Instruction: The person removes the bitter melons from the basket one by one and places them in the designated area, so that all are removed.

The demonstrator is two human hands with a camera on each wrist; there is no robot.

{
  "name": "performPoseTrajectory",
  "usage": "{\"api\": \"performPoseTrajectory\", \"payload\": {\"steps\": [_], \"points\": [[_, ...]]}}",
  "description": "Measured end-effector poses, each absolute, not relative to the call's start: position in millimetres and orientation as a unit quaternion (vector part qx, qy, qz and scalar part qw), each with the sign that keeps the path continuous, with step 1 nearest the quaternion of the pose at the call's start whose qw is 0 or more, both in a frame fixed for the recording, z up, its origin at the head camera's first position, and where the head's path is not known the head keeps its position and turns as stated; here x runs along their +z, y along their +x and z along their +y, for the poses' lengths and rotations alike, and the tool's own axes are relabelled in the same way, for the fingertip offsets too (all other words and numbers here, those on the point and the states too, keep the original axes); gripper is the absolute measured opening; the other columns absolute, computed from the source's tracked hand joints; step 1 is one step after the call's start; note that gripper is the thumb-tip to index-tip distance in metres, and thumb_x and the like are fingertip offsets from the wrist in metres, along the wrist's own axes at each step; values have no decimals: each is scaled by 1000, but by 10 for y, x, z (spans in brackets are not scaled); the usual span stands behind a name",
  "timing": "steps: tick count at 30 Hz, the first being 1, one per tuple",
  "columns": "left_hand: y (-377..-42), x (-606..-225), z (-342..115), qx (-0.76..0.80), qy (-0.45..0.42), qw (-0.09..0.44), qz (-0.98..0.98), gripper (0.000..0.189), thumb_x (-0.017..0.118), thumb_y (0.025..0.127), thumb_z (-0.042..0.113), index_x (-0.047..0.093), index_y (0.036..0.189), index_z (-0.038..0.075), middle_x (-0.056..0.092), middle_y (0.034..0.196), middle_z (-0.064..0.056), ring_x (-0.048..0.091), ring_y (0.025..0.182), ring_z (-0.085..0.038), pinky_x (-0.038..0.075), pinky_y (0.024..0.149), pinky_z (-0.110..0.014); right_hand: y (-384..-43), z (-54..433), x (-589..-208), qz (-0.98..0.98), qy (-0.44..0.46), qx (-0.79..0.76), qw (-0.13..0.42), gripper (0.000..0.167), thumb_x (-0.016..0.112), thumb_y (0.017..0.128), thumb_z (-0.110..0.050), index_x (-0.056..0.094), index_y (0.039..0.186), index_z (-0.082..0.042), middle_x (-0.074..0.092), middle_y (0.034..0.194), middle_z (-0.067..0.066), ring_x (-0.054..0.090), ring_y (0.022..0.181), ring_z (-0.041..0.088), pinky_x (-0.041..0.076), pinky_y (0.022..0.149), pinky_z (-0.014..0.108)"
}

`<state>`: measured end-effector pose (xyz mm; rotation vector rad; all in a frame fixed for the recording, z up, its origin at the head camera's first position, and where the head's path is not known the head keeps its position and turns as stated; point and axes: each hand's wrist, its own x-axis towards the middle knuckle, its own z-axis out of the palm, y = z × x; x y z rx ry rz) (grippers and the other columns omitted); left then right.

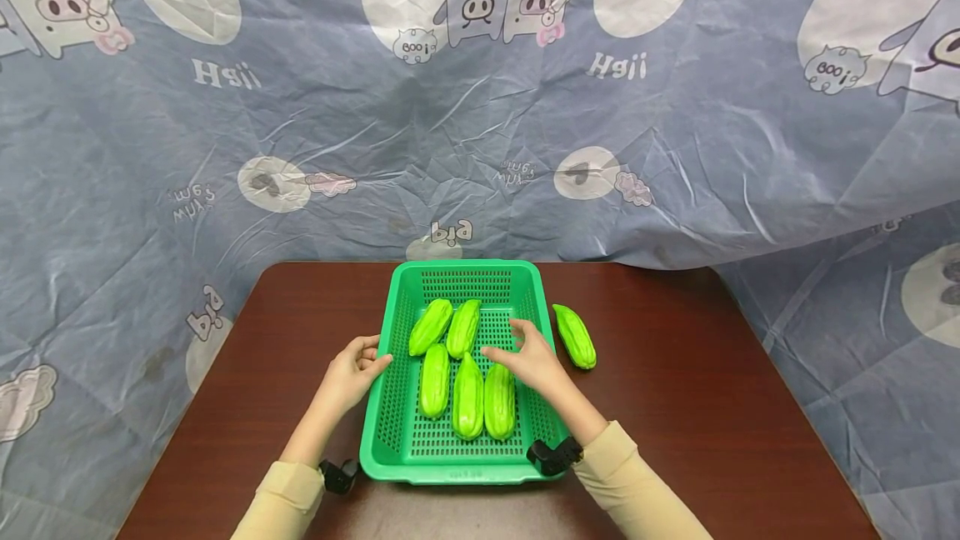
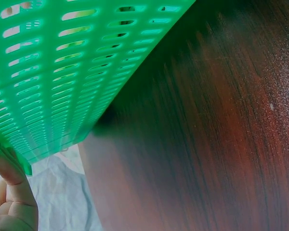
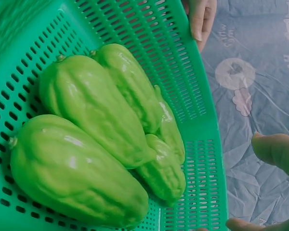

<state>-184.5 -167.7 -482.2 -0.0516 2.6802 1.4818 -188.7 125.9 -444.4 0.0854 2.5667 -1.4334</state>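
Observation:
A green plastic basket with slotted walls stands on the table. Inside it lie several light green, ridged bitter gourds: two toward the back, including one gourd, and a front row that includes another gourd. My left hand grips the basket's left rim, thumb on top and fingers along the outer wall. Over the right half of the basket my right hand hovers with thumb and fingers spread, holding nothing. In the right wrist view its thumb is apart from the gourds.
One more bitter gourd lies on the table just right of the basket. The dark brown wooden table extends on both sides. Behind it hangs a grey-blue cartoon-print cloth. Each wrist bears a black camera, such as the right one.

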Motion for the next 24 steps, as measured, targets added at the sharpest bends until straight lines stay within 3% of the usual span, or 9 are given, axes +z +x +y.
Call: {"api": "performPoseTrajectory", "payload": {"steps": [16, 24], "points": [[-1848, -4839, -1682, 482, -16, 42, 875, 49, 64, 98, 19, 49, 140, -1, 63, 111, -14, 59, 86, -14, 48, 69, -26, -1904, 1159, -4505, 891, 86, -422, 145, 83, 74, 86, -40, 36, 147, 1, 47, 141, 28, 52, 123, 44, 48, 94, 55], [-1847, -4833, -1682, 481, -17, 43, 875, 49, 64, 98, 19, 48, 140, 0, 62, 111, -14, 58, 86, -14, 48, 69, -26, -1919, 1124, -4483, 895, 91, -400, 174, 86, 70, 89, -41, 30, 149, 6, 38, 148, 32, 43, 133, 47, 42, 102, 58]]}}
